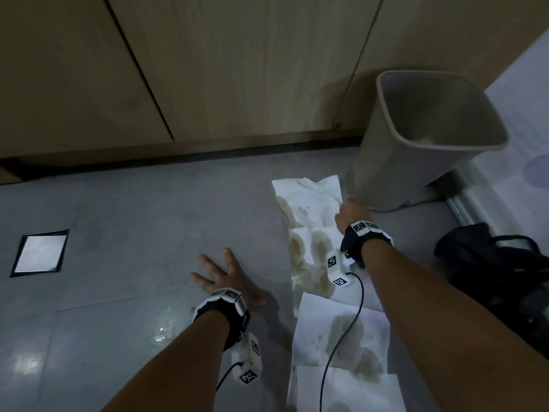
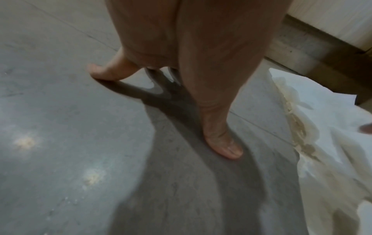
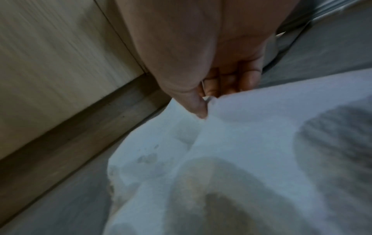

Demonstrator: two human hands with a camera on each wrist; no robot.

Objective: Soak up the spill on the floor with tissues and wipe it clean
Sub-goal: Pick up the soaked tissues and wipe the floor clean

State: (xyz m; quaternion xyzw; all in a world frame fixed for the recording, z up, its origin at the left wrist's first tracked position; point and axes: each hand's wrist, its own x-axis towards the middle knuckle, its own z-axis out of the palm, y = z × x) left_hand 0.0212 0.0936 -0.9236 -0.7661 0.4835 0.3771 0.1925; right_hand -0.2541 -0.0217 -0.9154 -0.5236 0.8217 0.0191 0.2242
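Pinching the far edge of the tissues [image 1: 312, 203] between thumb and fingers [image 3: 213, 89], the right hand [image 1: 352, 217] is clamped on the paper just beside the base of a grey bin [image 1: 416, 138]. Stained with brownish wet patches, the tissues lie in a strip on the grey floor [image 1: 133, 218], running from near the cabinet plinth [image 1: 178, 157] back toward the person. The left hand [image 1: 225, 281] rests flat on the floor left of the strip, fingers spread apart, beside a wet streak [image 1: 163, 322]

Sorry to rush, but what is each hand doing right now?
Left hand: open, flat on the floor.
Right hand: pinching the tissue.
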